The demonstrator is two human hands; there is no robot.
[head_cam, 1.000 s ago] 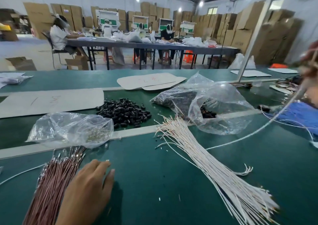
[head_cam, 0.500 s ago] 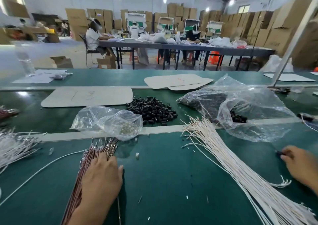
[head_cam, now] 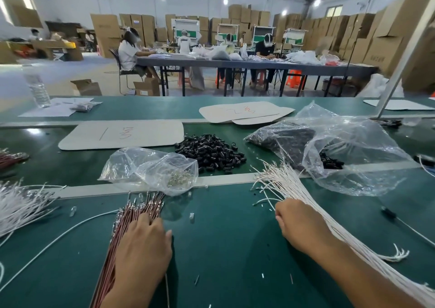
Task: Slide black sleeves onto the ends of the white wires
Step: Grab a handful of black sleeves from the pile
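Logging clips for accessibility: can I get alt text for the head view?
At a green table, a person's right hand lies against a bundle of white wires while the left hand rests on reddish wires. A pile of black sleeves lies beyond them.

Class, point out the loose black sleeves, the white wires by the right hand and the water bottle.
black sleeves (head_cam: 209, 153): head view, middle of pile
white wires (head_cam: 282, 182): head view, bundle's far end
water bottle (head_cam: 38, 88): head view, body
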